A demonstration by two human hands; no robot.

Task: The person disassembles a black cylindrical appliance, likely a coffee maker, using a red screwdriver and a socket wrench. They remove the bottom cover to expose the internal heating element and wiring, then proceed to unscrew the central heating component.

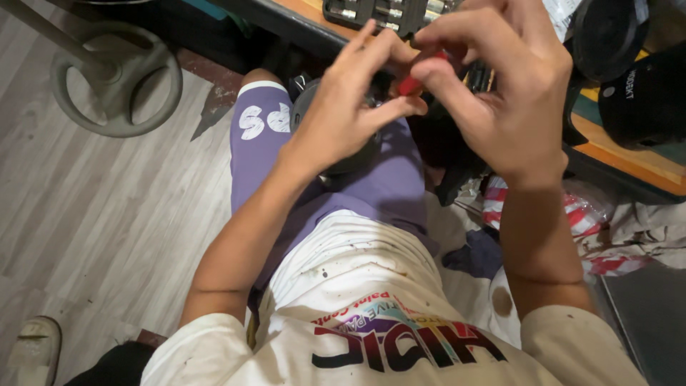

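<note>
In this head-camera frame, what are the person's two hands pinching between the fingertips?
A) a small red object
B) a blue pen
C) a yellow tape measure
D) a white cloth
A: a small red object shows between the fingertips of the left hand and the right hand, held above the lap in purple shorts; what kind of part it is cannot be told.

Both hands (429,93) around small red piece (410,84)

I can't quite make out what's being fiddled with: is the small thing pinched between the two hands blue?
No, the small object pinched between the left hand and the right hand is red.
</note>
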